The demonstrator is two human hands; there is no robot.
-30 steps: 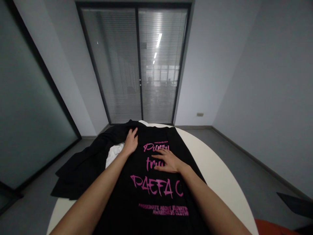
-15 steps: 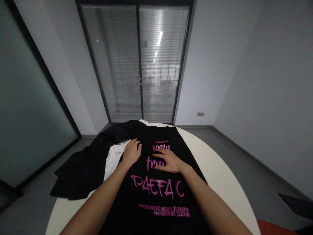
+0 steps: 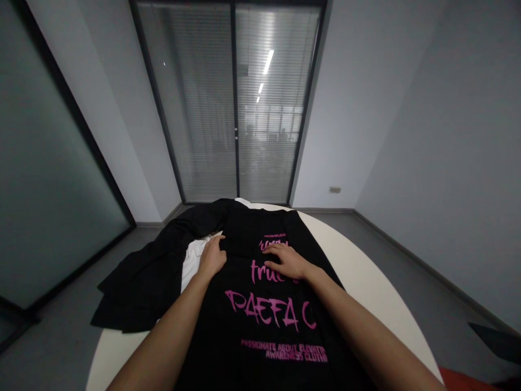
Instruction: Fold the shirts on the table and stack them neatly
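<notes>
A black T-shirt (image 3: 260, 331) with pink lettering lies flat along a round white table (image 3: 366, 282). My left hand (image 3: 211, 256) rests on the shirt's left edge, fingers curled onto the cloth. Beside the pink word "true", my right hand (image 3: 288, 260) lies flat and open on the print. Neither hand lifts the cloth.
More black clothing (image 3: 150, 277) is heaped at the table's left and hangs over its edge, with a white garment (image 3: 191, 259) under it. Glass doors with blinds (image 3: 236, 108) stand behind. An orange-red seat (image 3: 468, 380) shows at the lower right.
My left hand slid back toward me along the shirt's left side, from near the collar to mid-chest. The right hand stayed on the print. The camera shifted slightly.
</notes>
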